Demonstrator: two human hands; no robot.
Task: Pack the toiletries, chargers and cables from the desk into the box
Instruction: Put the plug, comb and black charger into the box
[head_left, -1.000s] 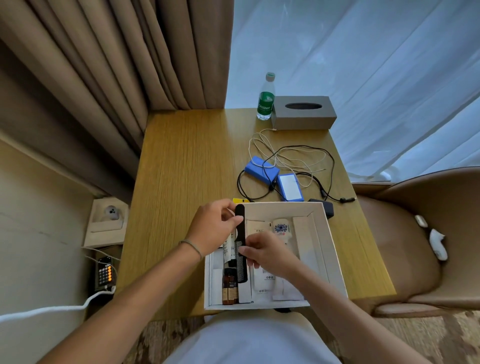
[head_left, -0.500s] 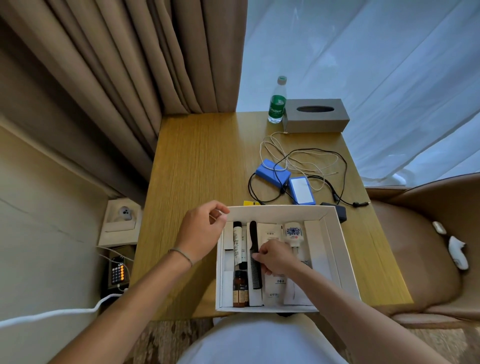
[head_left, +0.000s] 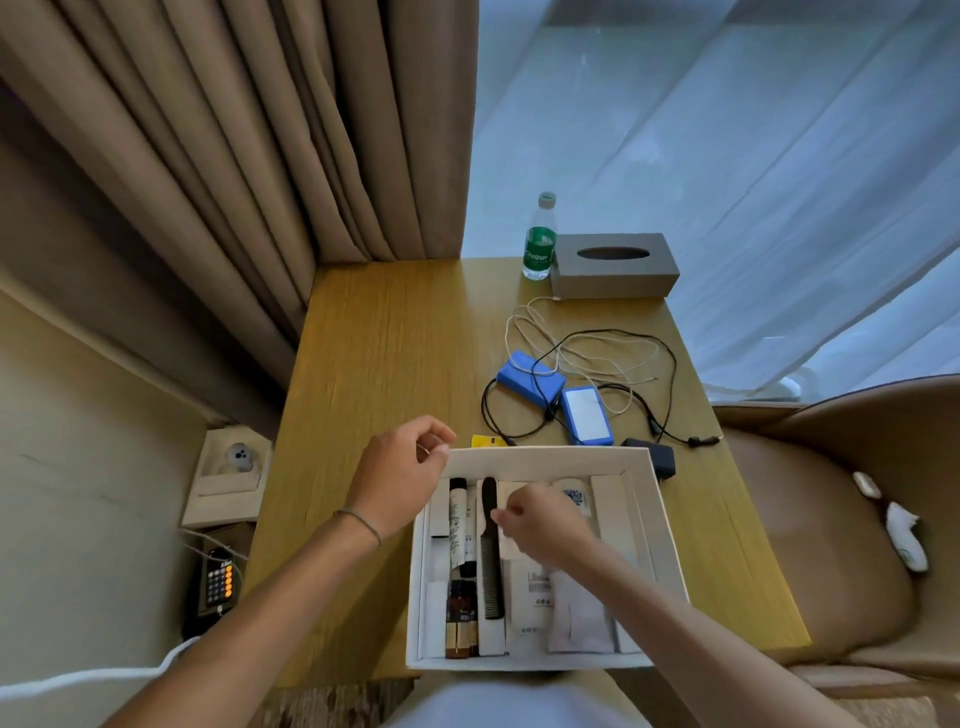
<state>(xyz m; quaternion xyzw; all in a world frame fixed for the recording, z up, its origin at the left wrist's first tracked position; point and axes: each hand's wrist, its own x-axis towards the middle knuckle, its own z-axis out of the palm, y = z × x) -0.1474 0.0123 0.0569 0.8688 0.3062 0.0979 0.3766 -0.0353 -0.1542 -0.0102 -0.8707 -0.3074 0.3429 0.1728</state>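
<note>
A white open box (head_left: 545, 453) stands at the desk's near edge. In it lie a black comb (head_left: 491, 551), a white tube (head_left: 460, 525), small brown bottles (head_left: 461, 623) and several white sachets. My right hand (head_left: 545, 530) hovers over the box just right of the comb, fingers loosely curled, holding nothing. At the box's far left corner my left hand (head_left: 400, 478) is loosely curled and empty. Beyond the box lie two blue chargers (head_left: 530, 376) (head_left: 587, 415), a black cable (head_left: 670, 364), a white cable (head_left: 524, 322) and a black adapter (head_left: 660, 460).
A water bottle (head_left: 540, 244) and a grey tissue box (head_left: 613, 265) stand at the desk's far edge. A small yellow item (head_left: 485, 441) lies behind the box. A brown chair (head_left: 831, 519) is on the right; a wall socket (head_left: 236, 467) is on the left.
The comb went from both hands down into the box. My right hand let go of it and lifted slightly; my left hand drew back to the box's far left corner.
</note>
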